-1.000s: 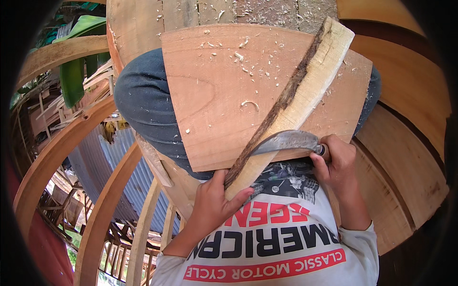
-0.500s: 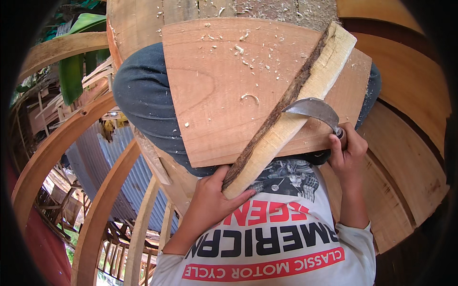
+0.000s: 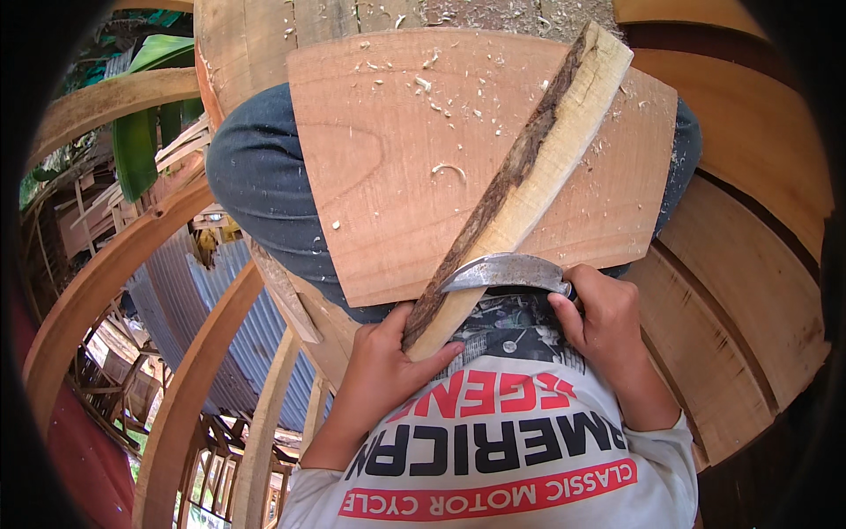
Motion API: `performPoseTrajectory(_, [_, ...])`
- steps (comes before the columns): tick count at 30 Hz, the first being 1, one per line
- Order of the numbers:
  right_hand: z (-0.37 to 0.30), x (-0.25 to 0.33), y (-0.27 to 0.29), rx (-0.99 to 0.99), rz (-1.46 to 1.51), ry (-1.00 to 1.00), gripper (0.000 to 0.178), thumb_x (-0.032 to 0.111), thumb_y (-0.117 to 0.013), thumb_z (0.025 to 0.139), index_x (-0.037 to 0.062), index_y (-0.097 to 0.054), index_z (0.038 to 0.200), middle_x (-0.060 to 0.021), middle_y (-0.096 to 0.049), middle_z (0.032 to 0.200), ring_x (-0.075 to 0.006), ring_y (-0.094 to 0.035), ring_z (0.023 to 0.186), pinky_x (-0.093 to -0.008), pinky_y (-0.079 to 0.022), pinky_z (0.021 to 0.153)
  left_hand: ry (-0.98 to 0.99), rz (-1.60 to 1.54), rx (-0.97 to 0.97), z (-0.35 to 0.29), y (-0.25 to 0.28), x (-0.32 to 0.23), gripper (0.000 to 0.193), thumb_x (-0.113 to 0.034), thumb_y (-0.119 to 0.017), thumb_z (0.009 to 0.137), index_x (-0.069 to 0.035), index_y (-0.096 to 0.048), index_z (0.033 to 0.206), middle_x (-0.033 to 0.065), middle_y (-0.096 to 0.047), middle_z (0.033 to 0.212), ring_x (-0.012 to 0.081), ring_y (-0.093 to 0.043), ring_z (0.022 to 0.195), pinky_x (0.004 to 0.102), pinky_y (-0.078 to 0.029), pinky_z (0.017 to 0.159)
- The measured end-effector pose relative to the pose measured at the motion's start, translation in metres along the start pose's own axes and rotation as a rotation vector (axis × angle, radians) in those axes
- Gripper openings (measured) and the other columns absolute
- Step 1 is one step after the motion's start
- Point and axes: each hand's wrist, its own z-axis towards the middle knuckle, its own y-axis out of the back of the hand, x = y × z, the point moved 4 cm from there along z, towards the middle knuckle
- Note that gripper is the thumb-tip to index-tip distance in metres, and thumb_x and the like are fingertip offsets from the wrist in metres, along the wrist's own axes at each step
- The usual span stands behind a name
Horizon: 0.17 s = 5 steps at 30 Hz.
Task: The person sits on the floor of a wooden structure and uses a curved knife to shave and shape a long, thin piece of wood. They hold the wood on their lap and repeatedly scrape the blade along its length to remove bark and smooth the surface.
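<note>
My left hand [image 3: 394, 355] is closed around the near end of a long strip of wood [image 3: 539, 181], thumb on one side and fingers on the other. Dark bark runs along the strip's left edge, while its top face is pale. The strip slants away to the upper right, over a wide flat board [image 3: 379, 203] lying across my lap. In my right hand [image 3: 602, 310] is the handle of a sickle [image 3: 507, 271]. Its curved blade lies across the strip, a short way beyond my left hand, with the tip at the bark edge.
Wood shavings [image 3: 449, 170] are scattered on the lap board. My bent knees, in dark trousers [image 3: 264, 189], stick out at its sides. Wooden rails [image 3: 115, 278] stand at the left, with corrugated metal sheets [image 3: 216, 309] beyond. Wide planks [image 3: 714, 300] lie at the right.
The sickle has come down along the strip toward my left hand, my right hand moving with it. The strip's far end has shifted slightly left. My left hand keeps its grip.
</note>
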Motion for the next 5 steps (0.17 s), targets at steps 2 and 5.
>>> performPoseTrajectory(2, [0.0028,-0.0020,0.0042,0.002,-0.037,-0.033,0.028,0.027,-0.072,0.076,0.0039,-0.056,0.081,-0.0102,-0.054,0.058,-0.0272,-0.056,0.051,-0.0352,-0.043,0.046,0.000,0.011,-0.011,-0.0001,-0.0008,0.0021,0.047,-0.027,-0.078,0.072,0.007,-0.059,0.098,0.0196,-0.067,0.079,0.0303,-0.068,0.070,0.0344,-0.052,0.064])
performPoseTrajectory(5, [0.0101,-0.0069,0.0117,-0.042,-0.158,0.057,0.026,0.027,-0.070,0.078,0.0054,-0.057,0.081,-0.0106,-0.054,0.059,-0.0269,-0.057,0.050,-0.0344,-0.043,0.046,0.144,-0.013,0.057,-0.0007,-0.0018,0.0019,0.052,-0.016,-0.080,0.070,0.008,-0.057,0.109,0.0167,-0.069,0.089,0.0174,-0.067,0.083,0.0280,-0.051,0.073])
